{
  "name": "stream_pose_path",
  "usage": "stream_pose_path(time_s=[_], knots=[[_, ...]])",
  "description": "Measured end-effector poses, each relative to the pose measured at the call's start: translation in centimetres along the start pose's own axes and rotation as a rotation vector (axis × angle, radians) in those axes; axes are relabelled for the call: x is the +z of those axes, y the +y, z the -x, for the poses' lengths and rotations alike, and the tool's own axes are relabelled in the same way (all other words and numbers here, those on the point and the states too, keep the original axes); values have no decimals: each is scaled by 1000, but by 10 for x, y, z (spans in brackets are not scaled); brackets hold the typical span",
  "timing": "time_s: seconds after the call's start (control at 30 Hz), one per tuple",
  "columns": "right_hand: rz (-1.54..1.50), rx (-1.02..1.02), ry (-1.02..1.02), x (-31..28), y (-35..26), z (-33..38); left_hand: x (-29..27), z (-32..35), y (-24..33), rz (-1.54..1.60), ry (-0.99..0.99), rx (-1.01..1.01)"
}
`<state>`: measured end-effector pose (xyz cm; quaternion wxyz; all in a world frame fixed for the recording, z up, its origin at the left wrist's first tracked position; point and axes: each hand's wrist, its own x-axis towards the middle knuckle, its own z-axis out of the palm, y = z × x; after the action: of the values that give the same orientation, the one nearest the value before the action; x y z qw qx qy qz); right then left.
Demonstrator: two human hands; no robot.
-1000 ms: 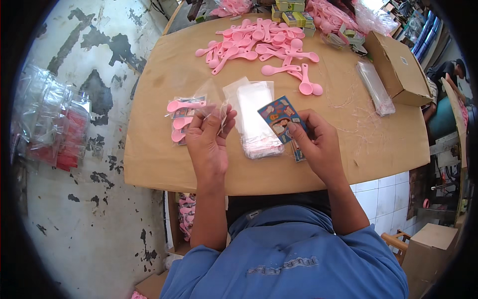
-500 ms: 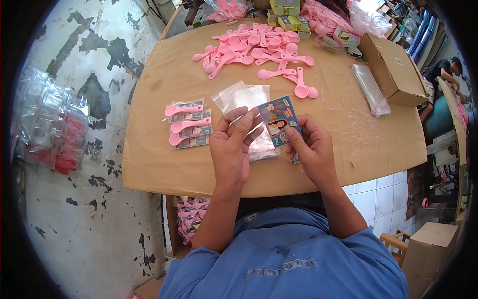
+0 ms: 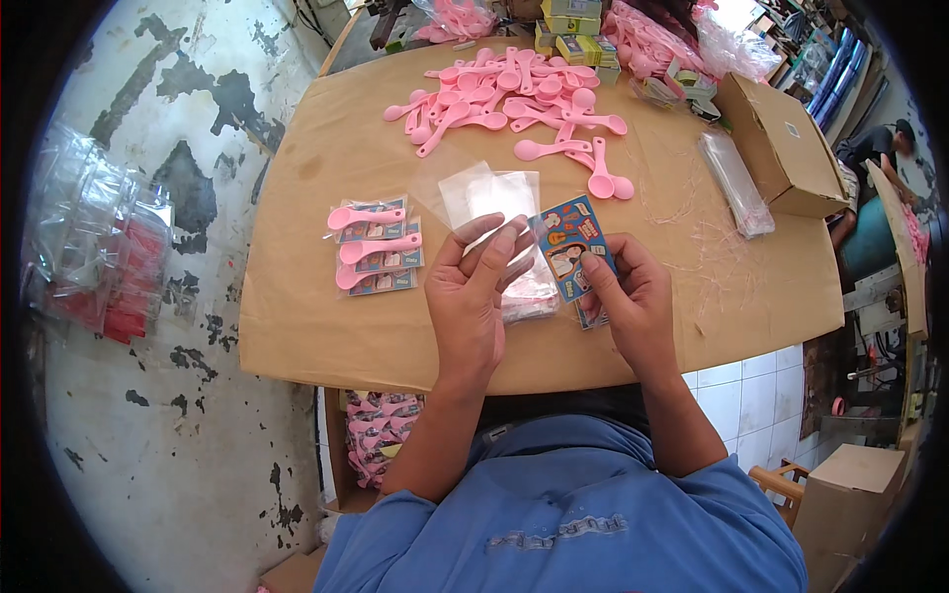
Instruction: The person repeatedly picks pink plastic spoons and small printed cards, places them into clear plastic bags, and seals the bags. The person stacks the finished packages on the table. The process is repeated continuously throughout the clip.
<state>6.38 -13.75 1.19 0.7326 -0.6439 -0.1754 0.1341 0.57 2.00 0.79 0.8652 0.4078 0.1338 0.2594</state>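
Observation:
My right hand [image 3: 638, 296] pinches a blue printed card [image 3: 576, 247] between thumb and fingers, holding it tilted above the table. Beside the card's left edge, my left hand [image 3: 479, 287] has its thumb and fingers closed on a thin clear plastic bag [image 3: 522, 259]; its transparent outline is hard to make out. Beneath the hands lies a stack of clear bags [image 3: 529, 296]. Another card [image 3: 591, 316] shows partly under the right hand. To the left, several pink measuring spoons [image 3: 381, 247] rest on bagged cards in a column.
A heap of loose pink spoons [image 3: 504, 94] covers the table's far middle. At the far right stand a cardboard box [image 3: 781, 148] and a bundle of clear bags [image 3: 736, 183]. Small yellow-green boxes [image 3: 578, 44] sit at the back. A person [image 3: 885, 153] works at far right.
Both hands and the card have shifted slightly to the right. The card is turned a little more upright, and more of the card beneath shows.

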Motion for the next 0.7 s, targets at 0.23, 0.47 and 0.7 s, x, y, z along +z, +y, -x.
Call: stream_pose_path(time_s=[0.23,0.47,0.7], knots=[[24,-11,-17,-4,3,4,-3,-1,-3,20,27,6],[11,-25,-33,-11,2,6,0,1,-5,-10,16,33],[23,-156,111,-3,-6,3,5,4,-7,-34,19,70]])
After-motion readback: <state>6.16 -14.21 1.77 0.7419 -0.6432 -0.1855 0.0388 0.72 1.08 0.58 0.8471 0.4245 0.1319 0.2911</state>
